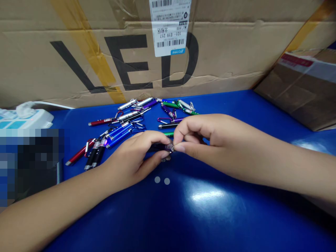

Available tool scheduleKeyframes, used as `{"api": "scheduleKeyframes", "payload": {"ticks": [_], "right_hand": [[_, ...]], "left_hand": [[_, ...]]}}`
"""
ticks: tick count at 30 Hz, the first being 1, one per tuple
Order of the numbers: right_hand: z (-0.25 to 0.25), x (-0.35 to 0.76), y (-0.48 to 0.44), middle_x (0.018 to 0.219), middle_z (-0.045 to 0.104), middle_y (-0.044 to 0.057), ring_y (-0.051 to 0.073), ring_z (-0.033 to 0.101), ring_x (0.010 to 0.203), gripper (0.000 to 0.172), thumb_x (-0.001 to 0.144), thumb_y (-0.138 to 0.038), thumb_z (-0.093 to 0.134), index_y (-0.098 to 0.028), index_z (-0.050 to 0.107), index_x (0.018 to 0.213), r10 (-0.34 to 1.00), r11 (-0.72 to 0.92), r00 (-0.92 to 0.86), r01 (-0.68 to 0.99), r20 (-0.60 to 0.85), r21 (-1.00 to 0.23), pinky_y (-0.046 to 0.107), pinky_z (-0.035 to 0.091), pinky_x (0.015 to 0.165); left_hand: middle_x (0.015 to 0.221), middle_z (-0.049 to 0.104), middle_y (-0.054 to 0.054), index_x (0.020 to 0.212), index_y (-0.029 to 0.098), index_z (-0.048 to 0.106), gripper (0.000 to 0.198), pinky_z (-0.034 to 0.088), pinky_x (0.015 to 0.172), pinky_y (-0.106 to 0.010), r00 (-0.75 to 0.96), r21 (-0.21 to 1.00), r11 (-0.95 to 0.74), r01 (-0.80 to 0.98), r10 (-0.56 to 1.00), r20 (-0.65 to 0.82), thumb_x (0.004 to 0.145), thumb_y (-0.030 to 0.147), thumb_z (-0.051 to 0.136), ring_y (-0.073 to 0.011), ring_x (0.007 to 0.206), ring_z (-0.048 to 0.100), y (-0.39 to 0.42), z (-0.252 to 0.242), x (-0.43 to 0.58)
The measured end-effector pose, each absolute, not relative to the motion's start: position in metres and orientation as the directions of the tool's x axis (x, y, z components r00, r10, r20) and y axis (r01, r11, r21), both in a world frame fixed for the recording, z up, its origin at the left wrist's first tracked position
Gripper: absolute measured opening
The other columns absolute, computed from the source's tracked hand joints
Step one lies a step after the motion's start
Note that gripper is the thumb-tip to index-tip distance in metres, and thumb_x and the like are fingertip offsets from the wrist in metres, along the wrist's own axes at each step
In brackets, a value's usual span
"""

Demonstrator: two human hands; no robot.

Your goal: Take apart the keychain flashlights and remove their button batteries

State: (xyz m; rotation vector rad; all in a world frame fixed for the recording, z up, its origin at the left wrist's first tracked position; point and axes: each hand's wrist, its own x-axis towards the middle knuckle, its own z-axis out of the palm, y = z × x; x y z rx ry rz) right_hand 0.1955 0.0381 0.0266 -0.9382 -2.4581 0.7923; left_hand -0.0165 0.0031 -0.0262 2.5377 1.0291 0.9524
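My left hand (139,155) is closed around a dark keychain penlight (168,147), thumb and index finger gripping it near its end. The tip of that penlight is pinched between the thumb and index finger of my right hand (202,136). What exactly the right fingertips hold at the tip is too small to make out. Just below the left fingertips, small shiny bits (166,159) show, partly hidden. Two small pale round discs (162,180) appear on the blue table (147,217) nearer to me. Behind my hands lie several penlights (119,134) with carabiner clips, in red, black, blue, silver, green and purple.
A large cardboard box (223,45) marked LED stands along the back of the table. At right is a smaller taped carton (301,87). A white and light-blue object (28,117) sits at the left edge, above a blurred-out dark area.
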Motion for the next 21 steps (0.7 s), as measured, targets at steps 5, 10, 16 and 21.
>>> {"api": "scheduleKeyframes", "payload": {"ticks": [5,10,16,21], "right_hand": [[0.024,0.197,0.036,0.057,0.046,-0.008,0.006,0.042,0.05,0.007,0.078,-0.013,0.064,-0.02,0.061,0.079,0.699,0.675,-0.655,0.475,0.285,-0.564,0.022,0.031,0.046],[0.022,0.202,0.036,0.071,0.054,-0.003,0.009,0.049,0.064,0.007,0.083,-0.013,0.056,-0.018,0.06,0.082,0.463,0.881,-0.761,0.338,0.454,-0.331,0.024,0.038,0.058],[0.017,0.207,0.041,0.07,0.052,0.0,0.013,0.043,0.062,0.02,0.089,-0.018,0.045,-0.021,0.063,0.081,0.321,0.941,-0.86,0.337,0.397,-0.032,0.031,0.032,0.061],[0.017,0.209,0.04,0.066,0.052,0.0,0.013,0.043,0.06,0.021,0.088,-0.017,0.044,-0.02,0.064,0.081,0.285,0.952,-0.851,0.306,0.44,-0.024,0.031,0.031,0.059]], "left_hand": [[0.1,0.068,-0.004,0.108,0.021,0.053,0.018,0.054,0.079,-0.027,0.531,0.436,-0.719,0.54,0.694,0.487,0.091,0.017,0.054,-0.0154,0.09,0.066,0.002,-0.028,-0.017],[0.103,0.067,-0.006,0.109,0.021,0.053,0.018,0.055,0.079,-0.029,0.519,0.449,-0.712,0.54,0.702,0.488,0.091,0.017,0.053,-0.0165,0.092,0.066,0.002,-0.028,-0.017],[0.102,0.067,-0.005,0.108,0.021,0.052,0.018,0.055,0.079,-0.027,0.5,0.466,-0.694,0.548,0.719,0.483,0.091,0.017,0.054,-0.016,0.092,0.066,0.002,-0.026,-0.017],[0.102,0.067,-0.006,0.11,0.021,0.052,0.018,0.054,0.08,-0.027,0.484,0.457,-0.685,0.567,0.726,0.488,0.092,0.017,0.054,-0.0161,0.093,0.066,0.002,-0.027,-0.018]]}}
